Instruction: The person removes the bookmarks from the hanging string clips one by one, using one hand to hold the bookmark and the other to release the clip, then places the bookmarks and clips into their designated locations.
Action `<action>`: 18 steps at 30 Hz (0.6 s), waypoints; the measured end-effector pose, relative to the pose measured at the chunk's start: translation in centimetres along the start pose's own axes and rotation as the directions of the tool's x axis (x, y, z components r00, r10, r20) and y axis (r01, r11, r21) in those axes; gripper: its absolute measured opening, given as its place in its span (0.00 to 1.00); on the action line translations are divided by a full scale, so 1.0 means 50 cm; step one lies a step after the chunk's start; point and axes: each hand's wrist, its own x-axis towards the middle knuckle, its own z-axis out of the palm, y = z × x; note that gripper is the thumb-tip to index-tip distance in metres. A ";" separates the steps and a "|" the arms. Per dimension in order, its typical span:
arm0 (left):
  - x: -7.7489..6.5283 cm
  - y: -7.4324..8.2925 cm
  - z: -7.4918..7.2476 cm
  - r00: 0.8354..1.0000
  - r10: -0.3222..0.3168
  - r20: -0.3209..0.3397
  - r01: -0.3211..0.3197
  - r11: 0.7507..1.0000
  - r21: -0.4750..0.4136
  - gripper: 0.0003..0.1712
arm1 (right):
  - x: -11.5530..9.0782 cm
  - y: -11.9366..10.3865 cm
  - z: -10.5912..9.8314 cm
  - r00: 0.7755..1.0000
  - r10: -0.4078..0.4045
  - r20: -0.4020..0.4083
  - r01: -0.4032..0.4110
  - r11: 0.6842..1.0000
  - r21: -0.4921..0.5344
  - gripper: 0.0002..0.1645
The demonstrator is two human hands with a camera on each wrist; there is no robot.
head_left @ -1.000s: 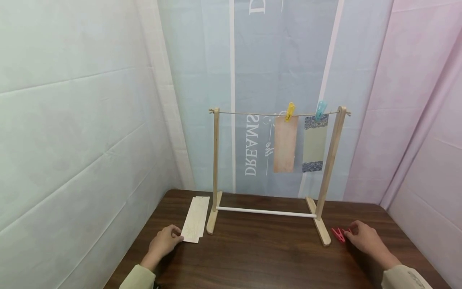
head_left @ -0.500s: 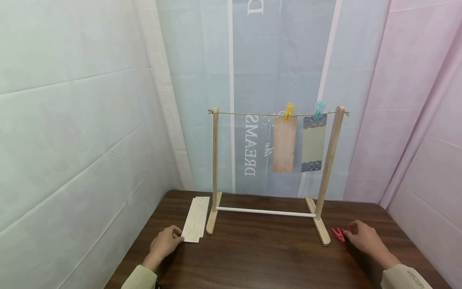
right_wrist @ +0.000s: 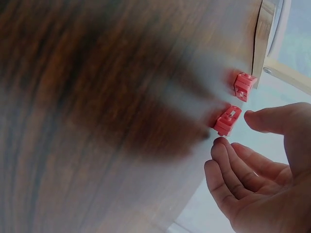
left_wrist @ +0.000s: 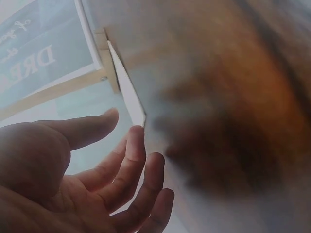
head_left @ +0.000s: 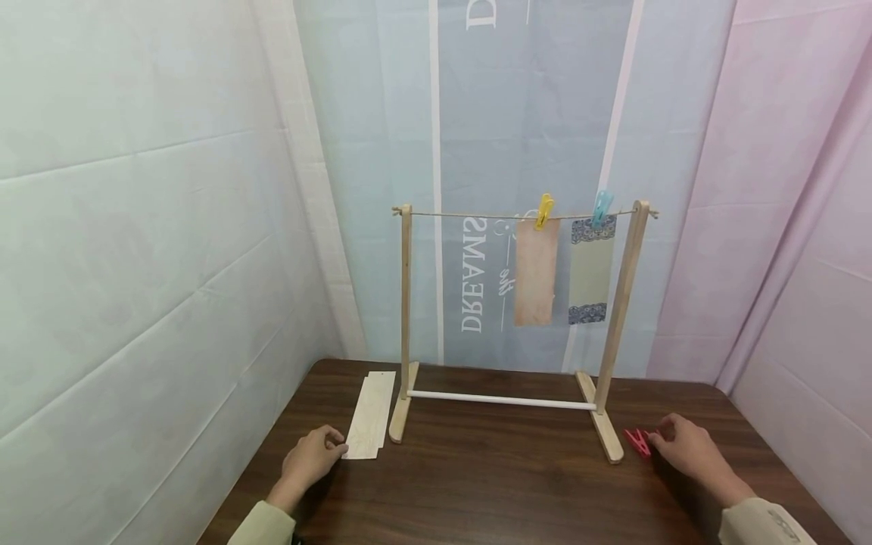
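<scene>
In the head view my left hand (head_left: 309, 459) is beside the near left corner of pale, overlapping flat cards (head_left: 369, 416) on the table. From the left wrist, an index fingertip touches the corner of a card (left_wrist: 126, 90), and the thumb stays apart from it. My right hand (head_left: 691, 454) is beside red clothespins (head_left: 638, 443) lying on the table. In the right wrist view two red clothespins (right_wrist: 227, 120) sit just beyond the fingertips (right_wrist: 220, 141), thumb and fingers spread with nothing between them.
A wooden stand (head_left: 406, 303) with a string line stands between the hands. A yellow clothespin (head_left: 543, 212) holds a pinkish card (head_left: 536, 276) on it. A blue clothespin (head_left: 602, 210) holds a card with patterned ends (head_left: 591, 272). Fabric walls enclose the table (head_left: 490, 484).
The top pale card has slid slightly to the right over the one beneath. Both hands stay nearly where they were. The head view has shifted a little.
</scene>
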 end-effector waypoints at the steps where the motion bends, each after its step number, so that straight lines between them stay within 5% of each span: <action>1: 0.000 0.002 -0.001 1.000 0.006 -0.004 -0.006 1.000 0.000 0.10 | 0.000 0.000 -0.001 1.000 -0.009 -0.004 0.009 1.000 -0.004 0.24; 18: -0.008 0.076 -0.013 0.994 0.094 -0.058 -0.094 0.996 0.000 0.13 | 0.010 -0.033 -0.046 0.994 -0.076 -0.080 0.077 0.997 0.004 0.26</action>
